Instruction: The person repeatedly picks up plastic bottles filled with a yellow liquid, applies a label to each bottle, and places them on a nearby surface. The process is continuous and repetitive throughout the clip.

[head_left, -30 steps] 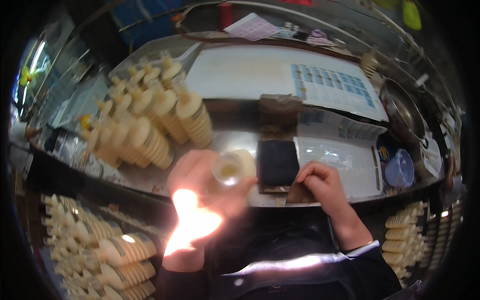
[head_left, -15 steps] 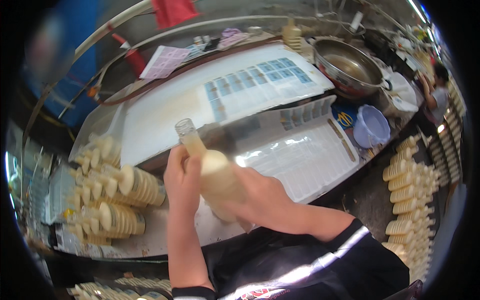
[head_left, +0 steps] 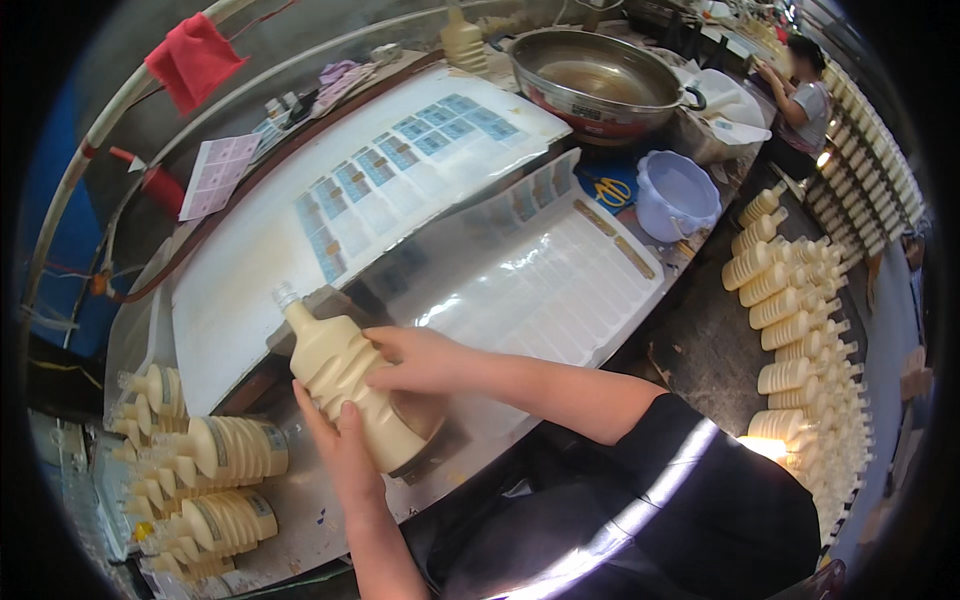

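Observation:
A cream-coloured bottle [head_left: 335, 365] with a ridged body and a clear threaded neck is between my two hands. It lies tilted, its neck pointing up and left, over a dark support at the near edge of the white board [head_left: 230, 310]. My left hand [head_left: 340, 445] grips its lower left side, the thumb lying over the ridges. My right hand [head_left: 425, 358] is closed on its right side near the shoulder. Blue-patterned stickers [head_left: 370, 175] lie in rows on the board. Beside it slopes a clear plastic sheet [head_left: 540, 290].
Similar bottles [head_left: 240, 445] lie stacked at the left, and many more [head_left: 785, 330] stand in rows at the right. A large metal pan [head_left: 590, 125] and a lilac bucket [head_left: 675, 200] are at the back right. A person [head_left: 800, 105] works farther off.
The bottle has come down and turned, so that its ridged side shows. My right hand has shifted up toward its shoulder, my left hand lower. The view has swung to the right.

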A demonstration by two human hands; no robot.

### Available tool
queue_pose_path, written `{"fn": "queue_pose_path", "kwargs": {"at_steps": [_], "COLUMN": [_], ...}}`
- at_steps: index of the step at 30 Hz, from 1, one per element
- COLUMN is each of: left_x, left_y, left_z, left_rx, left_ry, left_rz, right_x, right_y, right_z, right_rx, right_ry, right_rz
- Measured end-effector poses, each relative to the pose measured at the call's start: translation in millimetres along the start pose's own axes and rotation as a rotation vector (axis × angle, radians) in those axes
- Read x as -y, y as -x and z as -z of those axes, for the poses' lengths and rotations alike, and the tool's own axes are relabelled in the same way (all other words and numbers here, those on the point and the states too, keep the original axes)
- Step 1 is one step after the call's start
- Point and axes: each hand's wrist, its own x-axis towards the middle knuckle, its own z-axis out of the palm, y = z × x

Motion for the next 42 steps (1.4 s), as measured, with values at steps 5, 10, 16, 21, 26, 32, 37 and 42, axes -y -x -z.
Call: {"fn": "queue_pose_path", "kwargs": {"at_steps": [5, 10, 16, 21, 26, 32, 37, 42], "left_x": [2.9, -1.9, 14.2, 19.6, 23.1, 22.5, 0.5, -24.5], "left_y": [2.2, 6.5, 15.9, 29.8, 40.6, 47.7, 63.4, 76.7], "left_z": [-5.4, -10.9, -4.4, 2.4, 8.9, 15.5, -4.2, -48.8], "left_rx": [-0.042, -0.047, -0.062, -0.088, -0.185, -0.212, -0.123, 0.004], "left_ry": [-0.032, -0.028, -0.229, -0.335, -0.544, -0.784, -0.813, -0.829], "left_rz": [0.052, 0.088, -0.009, -0.125, -0.302, -0.506, -0.750, -0.891], "right_x": [-52.5, -73.5, -111.1, -83.2, -67.0, -94.6, -84.2, 19.8], "right_y": [42.8, 141.2, 207.7, 208.8, 205.7, 236.5, 223.0, 159.3], "right_z": [93.2, 210.2, 251.2, 215.1, 219.6, 225.6, 217.2, 98.1], "right_rx": [-0.241, -0.791, -0.690, -0.392, -0.355, -0.475, -0.522, -0.196], "right_ry": [0.010, 0.638, 1.347, 1.393, 1.302, 1.287, 0.695, -0.049], "right_rz": [-0.388, -0.435, -0.451, -0.488, -0.126, 0.095, -0.091, -0.354]}}
